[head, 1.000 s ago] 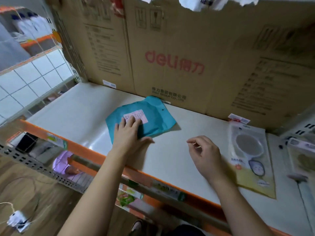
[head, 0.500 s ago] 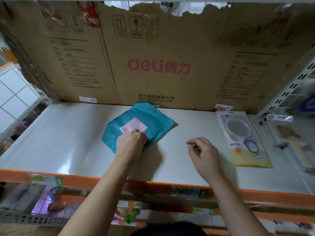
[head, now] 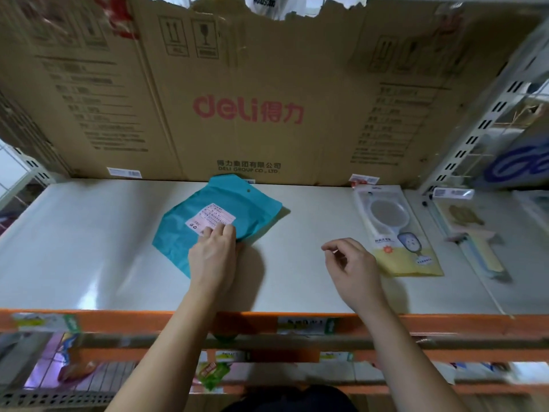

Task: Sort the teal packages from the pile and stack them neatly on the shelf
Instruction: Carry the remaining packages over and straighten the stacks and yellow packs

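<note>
Progress seems early: one teal package [head: 252, 207] lies on the shelf [head: 89, 248] under the left hand [head: 214, 258], grip unclear; right hand [head: 353, 270] loosely curled, empty.

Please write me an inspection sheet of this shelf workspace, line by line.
Surface: pale glossy shelf board, orange front edge.
Job's things: one teal package lies flat, pink label up; no stack.
Clutter: yellow packet at right; a clear packet beyond it.
Hands: left hand rests on the package's near edge, fingers bent, grip unclear; right hand over the board, loosely curled, holding nothing.
Cables: nothing seen.
Surroundings: deli cardboard behind; goods on the lower shelf.
</note>
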{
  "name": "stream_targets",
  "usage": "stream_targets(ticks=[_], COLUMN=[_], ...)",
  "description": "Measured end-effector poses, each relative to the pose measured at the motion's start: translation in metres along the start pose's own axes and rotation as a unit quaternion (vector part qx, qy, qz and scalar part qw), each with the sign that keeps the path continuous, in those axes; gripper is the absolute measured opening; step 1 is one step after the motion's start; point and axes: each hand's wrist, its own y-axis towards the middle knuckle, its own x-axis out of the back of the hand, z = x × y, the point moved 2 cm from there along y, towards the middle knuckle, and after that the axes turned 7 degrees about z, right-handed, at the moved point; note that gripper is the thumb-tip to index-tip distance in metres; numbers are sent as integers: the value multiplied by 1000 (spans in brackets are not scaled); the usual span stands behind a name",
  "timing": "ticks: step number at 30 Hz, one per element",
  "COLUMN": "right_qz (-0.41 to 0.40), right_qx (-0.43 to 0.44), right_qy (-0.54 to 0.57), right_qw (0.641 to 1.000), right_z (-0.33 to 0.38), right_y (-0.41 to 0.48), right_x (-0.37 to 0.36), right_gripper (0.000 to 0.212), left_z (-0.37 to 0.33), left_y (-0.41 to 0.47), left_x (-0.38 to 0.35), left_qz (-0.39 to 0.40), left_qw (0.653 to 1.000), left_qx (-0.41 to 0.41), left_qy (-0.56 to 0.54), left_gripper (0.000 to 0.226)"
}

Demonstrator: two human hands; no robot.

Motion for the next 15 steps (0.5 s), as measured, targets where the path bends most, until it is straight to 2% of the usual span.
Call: stream_targets(ticks=[6, 10, 15], right_qz=[5, -1, -10], right_qx=[-4, -5, -6], right_qy=[3, -3, -18], right_qw=[1000, 1000, 1000], right_z=[-7, -11, -12], right_y=[0, 1, 2], right_x=[9, 18, 32], right_gripper=[15, 16, 14], left_z=[-4, -17, -43], left_y=[2, 2, 1], left_x=[5, 32, 79], left_qz=[-27, -115, -211], left_qw=[999, 991, 961], left_qx=[-13, -12, -78], left_qy=[-22, -62, -162], left_gripper=[20, 21, 21])
